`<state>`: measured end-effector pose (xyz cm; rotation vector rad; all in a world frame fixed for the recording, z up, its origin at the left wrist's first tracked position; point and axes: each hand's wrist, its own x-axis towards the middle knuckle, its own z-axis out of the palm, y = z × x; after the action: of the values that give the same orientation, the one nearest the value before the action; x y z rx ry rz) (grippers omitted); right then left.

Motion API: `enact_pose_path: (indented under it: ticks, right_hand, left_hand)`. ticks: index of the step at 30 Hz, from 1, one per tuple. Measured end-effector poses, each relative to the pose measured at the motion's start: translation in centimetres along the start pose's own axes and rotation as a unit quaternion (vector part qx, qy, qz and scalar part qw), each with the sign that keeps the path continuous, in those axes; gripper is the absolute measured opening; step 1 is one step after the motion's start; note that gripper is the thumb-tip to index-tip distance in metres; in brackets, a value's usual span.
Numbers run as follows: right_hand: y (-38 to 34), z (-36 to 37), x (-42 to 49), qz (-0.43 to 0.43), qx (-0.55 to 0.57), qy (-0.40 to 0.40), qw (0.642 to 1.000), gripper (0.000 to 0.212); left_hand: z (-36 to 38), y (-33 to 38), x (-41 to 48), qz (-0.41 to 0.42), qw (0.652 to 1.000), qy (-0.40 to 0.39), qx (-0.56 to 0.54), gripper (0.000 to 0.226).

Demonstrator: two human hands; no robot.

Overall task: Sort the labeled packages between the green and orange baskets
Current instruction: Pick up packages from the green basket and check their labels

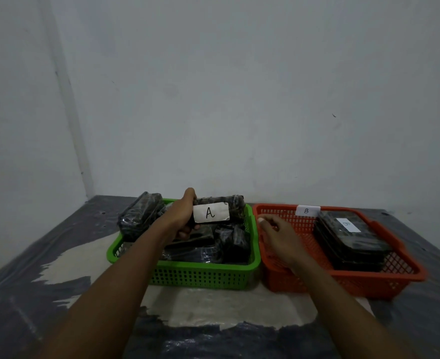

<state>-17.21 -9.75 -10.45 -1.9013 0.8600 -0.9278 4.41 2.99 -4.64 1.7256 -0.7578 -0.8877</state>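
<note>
Above green basket (pixel 206 268), left hand (pixel 182 216) gripping A-labelled package (pixel 235 203), long axis left-right

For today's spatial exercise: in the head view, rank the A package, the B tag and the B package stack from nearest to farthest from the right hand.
1. A package, left of the right hand, in the left hand.
2. B tag, on the far rim.
3. B package stack, right.

left grip (pixel 185 216): fingers closed, arm extended | right grip (pixel 278 237): loose, empty
</note>
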Motion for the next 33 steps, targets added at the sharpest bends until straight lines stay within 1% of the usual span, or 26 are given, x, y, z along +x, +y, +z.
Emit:
enact_pose_path:
  ticks: [2,3,5,6,7,8,9,10,12,13,15,17,18,20,21,23,26,28,29,31,32,33]
  right_hand:
    - [-0.5,-0.2,0.1,0.005,0.019,0.008,1.000,0.025]
    - [-1.0,-0.3,0.1,0.004,0.023,0.024,0.999,0.025]
    - [-2.4,-0.6,0.2,-0.026,0.018,0.061,0.998,0.023]
    - [-3.2,-0.6,0.2,-0.046,0.033,0.057,0.997,0.020]
    - [-4.1,-0.3,0.1,-0.063,0.065,0.026,0.996,0.019]
    - [-4.9,0.1,0.0,-0.075,0.090,-0.023,0.993,0.021]
    - [-5.6,0.6,-0.1,-0.083,0.102,-0.070,0.989,0.025]
    - [-6.1,1.1,-0.1,-0.091,0.107,-0.099,0.985,0.027]
    - [-6.6,1.7,-0.1,-0.090,0.151,-0.093,0.980,0.026]
    - [-6.8,1.8,-0.1,-0.072,0.183,-0.081,0.977,0.025]
    - [-6.7,1.7,-0.1,-0.022,0.231,-0.071,0.970,0.029]
    - [-6.1,1.7,-0.1,0.011,0.253,-0.083,0.964,0.034]
    - [-5.9,1.7,-0.1,0.019,0.257,-0.092,0.962,0.036]
    - [-5.6,1.6,-0.3,0.026,0.259,-0.104,0.960,0.039]
    - [-5.6,1.6,-0.4,0.027,0.257,-0.110,0.960,0.039]
    - [-5.5,1.5,-0.5,0.030,0.243,-0.117,0.962,0.038]
    - [-5.4,1.2,-0.5,-0.005,0.162,-0.122,0.979,0.035]
    - [-5.3,0.8,-0.5,-0.068,0.081,-0.136,0.985,0.040]
    - [-5.3,0.7,-0.5,-0.110,0.042,-0.152,0.981,0.047]
    - [-5.4,0.5,-0.4,-0.201,-0.050,-0.170,0.963,0.062]
    - [-5.4,0.5,-0.3,-0.237,-0.094,-0.169,0.952,0.062]
    - [-5.4,0.5,-0.2,-0.260,-0.132,-0.160,0.943,0.059]
  left_hand:
    - [-0.2,0.1,-0.3,-0.003,1.000,0.001,0.014,0.051]
    - [-0.3,0.1,-0.4,-0.004,1.000,0.005,0.019,0.050]
    - [-0.4,0.1,-0.4,-0.010,1.000,0.009,0.021,0.049]
    - [-0.4,0.2,-0.5,-0.017,1.000,0.005,0.020,0.049]
    - [-0.3,0.3,-0.6,-0.025,1.000,-0.004,0.017,0.050]
    - [-0.2,0.4,-0.6,-0.032,0.999,-0.019,0.013,0.052]
    - [-0.1,0.5,-0.6,-0.036,0.999,-0.036,0.006,0.054]
    - [-0.1,0.5,-0.7,-0.038,0.998,-0.051,-0.002,0.057]
    - [-0.2,0.4,-1.0,-0.033,0.997,-0.066,-0.019,0.065]
    - [-0.3,0.3,-1.2,-0.024,0.997,-0.069,-0.024,0.069]
    - [-0.3,-0.3,-1.7,0.035,0.997,-0.072,-0.014,0.072]
    - [-0.3,-1.1,-2.3,0.147,0.987,-0.051,0.035,0.069]
    - [-0.3,-1.6,-2.6,0.214,0.974,-0.033,0.072,0.068]
    - [-0.2,-2.6,-2.9,0.340,0.931,-0.017,0.132,0.065]
    - [-0.2,-3.1,-2.9,0.380,0.912,-0.014,0.153,0.061]
    - [-0.1,-3.8,-3.0,0.411,0.896,-0.004,0.171,0.054]
    - [-0.3,-4.3,-3.1,0.414,0.894,0.008,0.172,0.052]
    - [-0.4,-4.5,-3.0,0.414,0.896,0.014,0.162,0.051]
    - [-0.4,-4.5,-2.9,0.414,0.897,0.017,0.152,0.051]
    - [-0.8,-4.5,-2.9,0.408,0.903,0.019,0.133,0.051]
    - [-1.2,-4.6,-2.8,0.397,0.910,0.009,0.121,0.053]
    - [-1.6,-4.8,-2.8,0.379,0.919,-0.007,0.106,0.057]
